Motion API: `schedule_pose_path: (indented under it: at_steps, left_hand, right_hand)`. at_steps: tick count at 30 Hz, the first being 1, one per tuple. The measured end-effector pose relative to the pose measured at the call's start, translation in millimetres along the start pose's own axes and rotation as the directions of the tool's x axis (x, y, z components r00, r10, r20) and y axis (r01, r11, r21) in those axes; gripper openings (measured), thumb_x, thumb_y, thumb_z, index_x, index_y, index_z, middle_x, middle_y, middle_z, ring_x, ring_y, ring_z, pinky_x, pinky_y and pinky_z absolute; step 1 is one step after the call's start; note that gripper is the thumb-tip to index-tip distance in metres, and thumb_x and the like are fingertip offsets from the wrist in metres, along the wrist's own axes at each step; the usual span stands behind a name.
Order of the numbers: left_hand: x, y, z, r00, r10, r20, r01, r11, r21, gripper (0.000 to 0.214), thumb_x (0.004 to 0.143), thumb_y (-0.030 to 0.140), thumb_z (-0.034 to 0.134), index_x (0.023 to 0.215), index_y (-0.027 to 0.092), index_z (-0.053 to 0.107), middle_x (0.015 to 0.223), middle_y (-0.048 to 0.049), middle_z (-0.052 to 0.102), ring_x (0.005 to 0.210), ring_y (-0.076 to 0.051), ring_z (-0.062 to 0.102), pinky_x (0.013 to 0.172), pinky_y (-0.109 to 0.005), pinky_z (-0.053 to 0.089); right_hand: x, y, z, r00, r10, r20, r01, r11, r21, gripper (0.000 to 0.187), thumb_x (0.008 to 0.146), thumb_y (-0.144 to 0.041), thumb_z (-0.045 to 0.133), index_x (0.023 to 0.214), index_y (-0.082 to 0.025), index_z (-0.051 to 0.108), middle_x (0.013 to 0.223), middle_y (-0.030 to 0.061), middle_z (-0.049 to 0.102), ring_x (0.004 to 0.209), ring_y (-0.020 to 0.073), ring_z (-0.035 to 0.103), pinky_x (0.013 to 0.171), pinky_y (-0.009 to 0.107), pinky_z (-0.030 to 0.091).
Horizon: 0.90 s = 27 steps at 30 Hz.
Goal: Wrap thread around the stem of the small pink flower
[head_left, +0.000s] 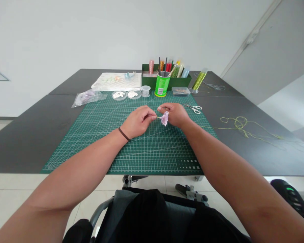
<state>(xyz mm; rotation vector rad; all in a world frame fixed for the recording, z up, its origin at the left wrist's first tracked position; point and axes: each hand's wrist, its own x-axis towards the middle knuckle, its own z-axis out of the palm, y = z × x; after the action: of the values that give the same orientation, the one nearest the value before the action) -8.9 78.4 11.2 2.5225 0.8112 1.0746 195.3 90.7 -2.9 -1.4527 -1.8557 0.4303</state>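
Observation:
My left hand (138, 121) pinches the thin stem of a small pale purple artificial flower (164, 118) between thumb and fingertips. The flower lies on its side in the air, its head towards the right. Just beyond it, my right hand (176, 114) is closed, thumb against curled fingers; what they grip is hidden. A yellow-green thread (240, 125) lies loosely tangled on the table at the right, and one strand runs left to behind my right forearm. White-handled scissors (195, 108) rest on the mat close to my right hand.
A green cutting mat (152, 152) covers the table's middle. Along its back stand a green can (162, 84) of tools, a green box (148, 81) with coloured rolls, a yellow-green spool (199, 81), a clear case (180, 91), dishes of white pieces (119, 95) and a plastic bag (87, 98).

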Motion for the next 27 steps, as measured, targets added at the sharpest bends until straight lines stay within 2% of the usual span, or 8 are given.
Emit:
schedule_pose_path:
  at_steps: [4,7,10,14,21,24,27]
  left_hand:
    - [0,-2,0.6,0.998,-0.014,-0.056,0.015,1.000,0.020,0.012,0.091,0.023,0.055,0.081,0.019,0.061,0.078,-0.0012,0.064,0.076,-0.015,0.058,0.076,-0.032,0.047]
    - [0,-4,1.8,0.993,-0.044,-0.112,0.050,0.997,0.050,0.012,0.092,0.023,0.054,0.082,0.020,0.061,0.079,-0.0014,0.064,0.077,-0.015,0.058,0.076,-0.032,0.047]
    - [0,-6,2.3,0.979,-0.081,-0.185,0.094,0.993,0.066,0.012,0.092,0.024,0.054,0.083,0.020,0.060,0.080,-0.0016,0.065,0.077,-0.015,0.058,0.076,-0.032,0.047]
    - [1,-7,2.1,0.960,-0.122,-0.251,0.142,0.988,0.064,0.010,0.092,0.024,0.055,0.085,0.020,0.060,0.082,-0.0019,0.066,0.077,-0.015,0.058,0.075,-0.031,0.047]
    - [2,-10,3.3,0.932,-0.225,-0.284,0.242,0.970,0.029,0.013,0.094,0.029,0.051,0.089,0.019,0.060,0.081,-0.0021,0.067,0.071,-0.013,0.056,0.066,-0.028,0.047]
    - [4,-16,3.9,0.919,-0.252,-0.301,0.276,0.961,0.037,0.016,0.095,0.030,0.048,0.091,0.019,0.058,0.081,-0.0018,0.066,0.071,-0.013,0.056,0.065,-0.027,0.046]
    - [5,-22,4.4,0.906,-0.275,-0.323,0.303,0.952,0.038,0.016,0.096,0.029,0.046,0.092,0.019,0.057,0.082,-0.0015,0.066,0.072,-0.013,0.057,0.065,-0.026,0.046]
  right_hand:
    - [-3,-4,5,0.989,-0.053,0.135,0.053,0.999,0.001,0.025,0.081,-0.039,0.059,0.077,-0.018,0.070,0.074,0.0034,0.069,0.068,0.0148,0.057,0.064,0.028,0.040]
    - [-6,-10,8,0.977,-0.067,0.202,0.080,0.995,-0.061,0.031,0.082,-0.043,0.058,0.066,-0.018,0.064,0.065,0.0016,0.062,0.062,0.0131,0.052,0.060,0.027,0.036]
    - [-8,-19,9,0.968,0.024,0.250,0.000,0.995,-0.095,0.031,0.082,-0.042,0.057,0.065,-0.017,0.064,0.056,-0.0012,0.054,0.056,0.0114,0.047,0.057,0.027,0.033]
    - [-11,-26,6,0.944,0.090,0.317,-0.085,0.996,-0.032,0.023,0.079,-0.037,0.059,0.073,-0.017,0.069,0.053,-0.0036,0.051,0.052,0.0102,0.044,0.055,0.027,0.033]
    - [-15,-30,3,0.929,-0.021,0.369,-0.031,0.991,0.134,0.025,0.078,-0.038,0.060,0.072,-0.016,0.070,0.060,-0.0028,0.056,0.056,0.0095,0.045,0.057,0.026,0.035]
    - [-18,-32,2,0.928,-0.030,0.371,-0.025,0.990,0.142,0.027,0.079,-0.041,0.059,0.075,-0.016,0.070,0.056,-0.0044,0.051,0.053,0.0089,0.042,0.054,0.025,0.034]
    - [-22,-34,2,0.941,-0.083,0.329,0.048,0.992,0.112,0.027,0.082,-0.040,0.057,0.077,-0.017,0.071,0.054,-0.0049,0.048,0.053,0.0086,0.040,0.054,0.024,0.032]
